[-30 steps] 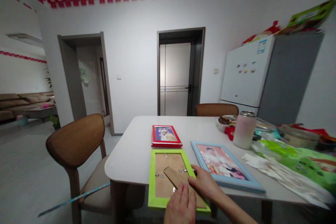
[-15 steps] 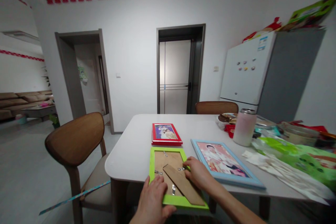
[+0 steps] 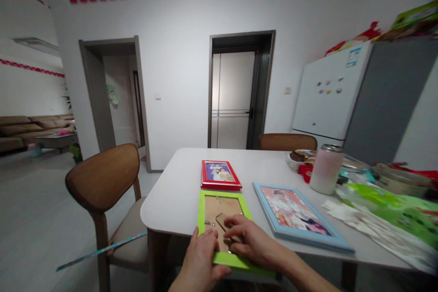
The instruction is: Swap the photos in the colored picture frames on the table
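A lime-green picture frame (image 3: pixel 201 205) lies face down at the table's near edge, its brown backboard (image 3: pixel 214 205) up. Small metal clips (image 3: pixel 210 223) sit along the inner border. My left hand (image 3: pixel 201 258) grips the lower left edge, thumb at the bottom and fingers over the side. With bent fingers, my right hand (image 3: pixel 251 242) presses on the lower part of the back, by the bottom clip, and covers most of the brown stand leg. Behind lies a red picture frame (image 3: pixel 221 175), photo up. To the right is a light blue picture frame (image 3: pixel 270 214), also photo up.
On the table's right stand a pink bottle (image 3: pixel 326 171), white gloves or cloth (image 3: pixel 362 223) and a green plastic package (image 3: pixel 386 214). A wooden chair (image 3: pixel 106 178) stands left, with a patterned strip (image 3: pixel 99 253) across it. Another chair (image 3: pixel 287 141) is behind the table.
My right hand has moved from the right-side clip down and left to the lower part of the back, now over the stand leg. The left hand keeps its grip. The view has shifted slightly.
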A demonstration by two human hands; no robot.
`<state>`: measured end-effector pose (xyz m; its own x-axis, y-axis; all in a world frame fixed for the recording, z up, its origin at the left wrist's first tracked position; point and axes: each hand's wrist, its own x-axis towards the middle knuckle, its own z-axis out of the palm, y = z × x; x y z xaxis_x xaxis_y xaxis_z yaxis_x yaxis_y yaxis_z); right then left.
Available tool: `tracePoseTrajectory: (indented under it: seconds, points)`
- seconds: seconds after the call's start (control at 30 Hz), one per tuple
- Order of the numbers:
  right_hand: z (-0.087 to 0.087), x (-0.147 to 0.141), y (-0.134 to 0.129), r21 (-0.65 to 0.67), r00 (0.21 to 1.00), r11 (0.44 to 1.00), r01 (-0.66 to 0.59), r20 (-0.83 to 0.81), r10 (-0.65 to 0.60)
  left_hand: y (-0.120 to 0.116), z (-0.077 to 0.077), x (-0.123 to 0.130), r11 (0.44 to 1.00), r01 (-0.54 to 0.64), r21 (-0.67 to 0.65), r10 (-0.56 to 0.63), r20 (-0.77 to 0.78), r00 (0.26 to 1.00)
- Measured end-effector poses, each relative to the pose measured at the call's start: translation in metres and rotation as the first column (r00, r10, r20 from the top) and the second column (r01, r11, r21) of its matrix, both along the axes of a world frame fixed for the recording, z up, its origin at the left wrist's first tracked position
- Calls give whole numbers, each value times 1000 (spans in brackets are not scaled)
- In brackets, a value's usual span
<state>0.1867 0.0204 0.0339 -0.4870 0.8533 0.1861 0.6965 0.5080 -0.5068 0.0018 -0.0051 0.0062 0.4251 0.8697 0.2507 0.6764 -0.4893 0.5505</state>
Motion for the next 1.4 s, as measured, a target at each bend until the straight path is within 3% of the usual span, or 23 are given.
tracePoseTrajectory:
  seconds: [0.1, 0.27, 0.43, 0.67, 0.8, 0.9, 1.0, 1.23, 1.4]
  points:
    - [2, -8, -7, -71, 997, 994, -81, -19, 80, 1, 0, 1, 1000, -6, -3, 6, 0, 1000]
    - [-1, -13, -2, 36, 1000, 999, -5, -23, 6, 1, 1, 2, 1000, -12, 1, 12, 12, 1000]
    - [-6, -29, 18, 102, 992, 990, 92, -96, -83, 1, 1, 2, 1000, -5, 9, 4, 18, 1000]
    - [-17, -64, 47, 151, 980, 969, 194, 8, -197, 1, 0, 2, 1000, -18, 20, 17, 42, 999]
    - [-19, -55, 58, 188, 954, 941, 283, 49, -296, 2, -4, 2, 1000, -13, -10, 13, 32, 999]
    - [-20, -42, 76, 201, 887, 879, 433, 79, -455, 4, -7, 2, 1000, -4, -26, 5, 20, 1000]
    - [-24, -34, 94, 160, 841, 842, 515, 94, -533, 5, -6, 4, 1000, -10, -3, 10, 28, 1000]
    - [-22, -35, 95, 79, 831, 836, 543, 94, -548, 4, 1, 6, 999, -31, 23, 30, 35, 999]
    - [-8, -38, 79, 102, 854, 853, 511, 52, -518, 8, -9, 4, 1000, -17, 0, 17, 38, 999]
